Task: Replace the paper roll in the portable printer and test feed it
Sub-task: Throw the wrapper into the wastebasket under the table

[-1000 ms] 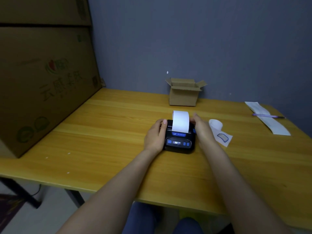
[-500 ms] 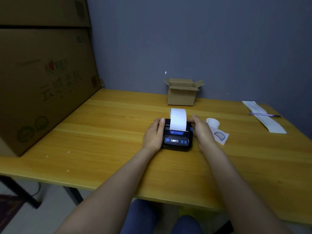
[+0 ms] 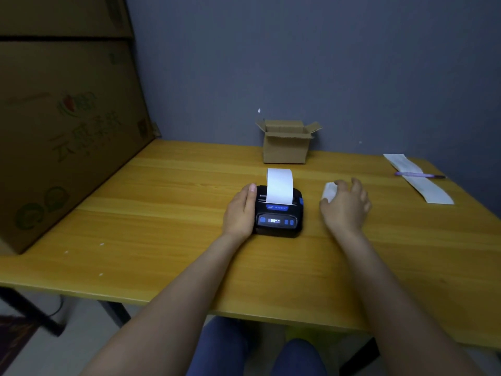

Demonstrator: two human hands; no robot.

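Observation:
A small black portable printer (image 3: pixel 279 222) with blue buttons and a lit display sits mid-table. A white paper strip (image 3: pixel 279 189) curls up out of its top slot. My left hand (image 3: pixel 240 213) lies against the printer's left side, thumb along its top edge, steadying it. My right hand (image 3: pixel 347 206) is off the printer, to its right. Its fingers are spread over a small white paper roll (image 3: pixel 328 192), which shows between thumb and index finger. The rest of that roll and its loose tail are hidden under the hand.
An open small cardboard box (image 3: pixel 287 142) stands behind the printer at the wall. A long paper strip (image 3: pixel 423 181) with a purple pen (image 3: pixel 417 175) across it lies at the far right. Large cardboard boxes (image 3: pixel 62 131) fill the table's left side.
My right hand has left the printer's right side and moved right onto the small paper roll. The left hand stays against the printer.

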